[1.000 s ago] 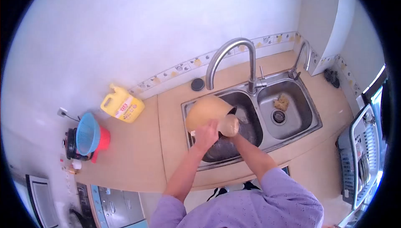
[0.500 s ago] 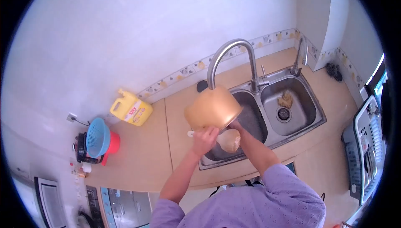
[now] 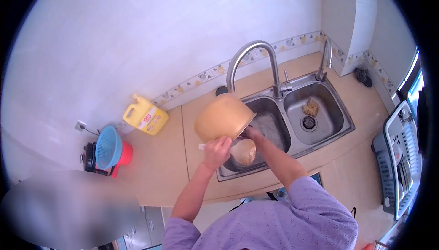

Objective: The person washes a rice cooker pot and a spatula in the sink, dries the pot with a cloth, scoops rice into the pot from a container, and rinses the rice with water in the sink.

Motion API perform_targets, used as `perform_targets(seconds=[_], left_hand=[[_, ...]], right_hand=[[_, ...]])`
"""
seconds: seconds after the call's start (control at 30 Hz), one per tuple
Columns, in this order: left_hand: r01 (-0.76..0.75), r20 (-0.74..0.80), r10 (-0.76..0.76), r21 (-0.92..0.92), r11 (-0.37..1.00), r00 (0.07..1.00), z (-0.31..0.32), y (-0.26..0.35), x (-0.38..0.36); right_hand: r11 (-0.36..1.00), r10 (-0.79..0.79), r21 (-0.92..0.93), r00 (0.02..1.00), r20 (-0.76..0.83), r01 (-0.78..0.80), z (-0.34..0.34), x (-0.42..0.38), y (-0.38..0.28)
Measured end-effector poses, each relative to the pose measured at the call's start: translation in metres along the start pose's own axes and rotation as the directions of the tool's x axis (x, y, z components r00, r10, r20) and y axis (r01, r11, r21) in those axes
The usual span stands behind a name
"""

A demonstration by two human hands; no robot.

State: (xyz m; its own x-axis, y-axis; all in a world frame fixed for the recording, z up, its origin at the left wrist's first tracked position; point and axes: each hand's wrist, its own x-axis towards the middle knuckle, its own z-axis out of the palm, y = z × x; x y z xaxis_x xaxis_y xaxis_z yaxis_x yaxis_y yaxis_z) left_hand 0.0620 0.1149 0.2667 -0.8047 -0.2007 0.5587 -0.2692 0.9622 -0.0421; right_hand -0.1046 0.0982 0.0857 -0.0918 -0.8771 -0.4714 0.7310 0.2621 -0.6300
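Shows more of the outer wall of a gold pot point(image 3: 222, 116) than a second ago, and since half a second ago holds it slightly farther left. Now carries the bowl of a pale scoop point(image 3: 243, 153) lower, beside the right wrist, rather than across the right hand point(image 3: 248, 131) as a second ago. Includes a new blurred grey patch point(image 3: 68, 211), well left of the left fingers point(image 3: 223, 145), with contents unreadable.

Tipped on its side, just beyond the left fingers: smooth and gold outside, dark at the rim, mouth angled down and rightward, over the left basin point(image 3: 274, 126) and near the spout of the tall faucet point(image 3: 275, 69).

Wraps the left fingers tightly round the scoop's handle, close against the pot's lower edge, with a white handle end poking out just left of them. Stretches the right forearm forward and leftward to the pot's mouth, right fingers hidden behind the rim; cannot tell whether gripping.
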Motion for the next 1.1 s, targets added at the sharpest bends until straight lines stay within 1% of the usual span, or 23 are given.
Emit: perform_targets(seconds=[0.03,0.1,0.13,0.2,0.23,0.3,0.33,0.37,0.4,0.43,0.47,0.5,0.53,0.57,0.6,0.63,0.67,0.73,0.8,0.83,0.9,1.0,1.1], left_hand=[[0.001,0.012,-0.001,0.015,1.000,1.000,-0.001,0.000,-0.002],[0.071,0.044,-0.071,0.004,0.997,0.996,-0.003,0.001,-0.006],[0.110,0.064,-0.109,-0.004,0.994,0.992,-0.005,0.001,-0.009],[0.144,0.016,-0.145,0.045,0.989,0.989,-0.006,-0.011,-0.017],[0.163,-0.010,-0.163,0.068,0.984,0.987,-0.006,-0.021,-0.021],[0.173,-0.105,-0.155,0.196,0.965,0.982,-0.008,-0.051,-0.029],[0.208,-0.152,-0.182,0.173,0.963,0.971,-0.016,-0.059,-0.024],[0.242,-0.197,-0.210,0.149,0.959,0.957,-0.027,-0.065,-0.016],[0.275,-0.241,-0.240,0.125,0.953,0.940,-0.036,-0.068,-0.011],[0.272,-0.254,-0.230,0.141,0.952,0.939,-0.042,-0.070,-0.009],[0.269,-0.267,-0.222,0.156,0.950,0.938,-0.046,-0.071,-0.009],[0.268,-0.274,-0.216,0.169,0.949,0.937,-0.049,-0.068,-0.010],[0.261,-0.261,-0.207,0.191,0.946,0.943,-0.054,-0.065,-0.007],[0.252,-0.253,-0.196,0.213,0.944,0.947,-0.057,-0.062,-0.002],[0.245,-0.244,-0.188,0.232,0.941,0.951,-0.059,-0.060,0.003],[0.231,-0.237,-0.177,0.223,0.947,0.955,-0.058,-0.061,0.005],[0.215,-0.229,-0.166,0.213,0.953,0.959,-0.058,-0.064,0.007],[0.203,-0.199,-0.163,0.204,0.958,0.966,-0.057,-0.064,0.011],[0.203,-0.164,-0.170,0.209,0.957,0.972,-0.055,-0.059,0.016],[0.202,-0.164,-0.171,0.193,0.960,0.971,-0.053,-0.057,0.018],[0.202,-0.171,-0.173,0.167,0.965,0.970,-0.051,-0.053,0.024],[0.179,-0.166,-0.159,0.114,0.977,0.973,-0.052,-0.051,0.026],[0.121,-0.098,-0.110,0.121,0.985,0.989,-0.057,-0.042,0.033]], right_hand=[[0.999,-0.007,-0.050,1.000,0.022,0.009,-0.004,0.006,0.008],[0.989,-0.016,-0.148,0.998,0.067,0.025,-0.009,0.014,0.021],[0.990,-0.009,-0.141,0.995,0.098,0.023,-0.011,0.016,0.027],[0.992,0.005,-0.128,0.988,0.157,0.015,-0.018,0.017,0.037],[0.982,0.024,-0.186,0.985,0.174,0.009,-0.017,0.004,0.030],[0.953,0.058,-0.304,0.976,0.208,0.008,-0.015,-0.021,0.010],[0.906,0.055,-0.424,0.992,0.112,-0.002,-0.018,-0.026,0.004],[0.635,0.003,-0.691,0.893,0.449,0.345,-0.064,0.016,0.013],[0.364,-0.001,-0.838,0.899,0.437,0.407,-0.081,0.025,0.007],[0.058,-0.004,-0.904,0.905,0.425,0.424,-0.097,0.035,0.001],[-0.084,-0.180,-0.994,0.980,0.090,0.076,-0.081,-0.009,-0.030],[-0.142,-0.210,-0.986,0.976,-0.059,-0.090,-0.061,-0.049,-0.058],[-0.193,-0.253,-0.948,0.946,-0.202,-0.254,-0.047,-0.074,-0.076],[-0.163,-0.392,-0.982,0.920,-0.029,-0.100,-0.049,-0.079,-0.077],[-0.157,-0.521,-0.986,0.843,0.133,0.059,-0.052,-0.085,-0.078],[-0.202,-0.585,-0.951,0.749,0.310,0.235,-0.038,-0.099,-0.088],[-0.258,-0.634,-0.881,0.618,0.465,0.397,-0.013,-0.120,-0.102],[-0.255,-0.626,-0.750,0.488,0.609,0.610,0.040,-0.164,-0.122],[-0.399,-0.518,-0.594,0.363,0.774,0.698,0.079,-0.198,-0.129],[-0.450,-0.456,-0.497,0.287,0.842,0.742,0.093,-0.209,-0.131],[-0.488,-0.428,-0.467,0.264,0.864,0.738,0.100,-0.210,-0.120],[-0.655,-0.503,-0.468,0.120,0.856,0.593,0.104,-0.205,-0.120],[-0.765,-0.404,-0.385,0.080,0.911,0.517,0.113,-0.209,-0.132]])
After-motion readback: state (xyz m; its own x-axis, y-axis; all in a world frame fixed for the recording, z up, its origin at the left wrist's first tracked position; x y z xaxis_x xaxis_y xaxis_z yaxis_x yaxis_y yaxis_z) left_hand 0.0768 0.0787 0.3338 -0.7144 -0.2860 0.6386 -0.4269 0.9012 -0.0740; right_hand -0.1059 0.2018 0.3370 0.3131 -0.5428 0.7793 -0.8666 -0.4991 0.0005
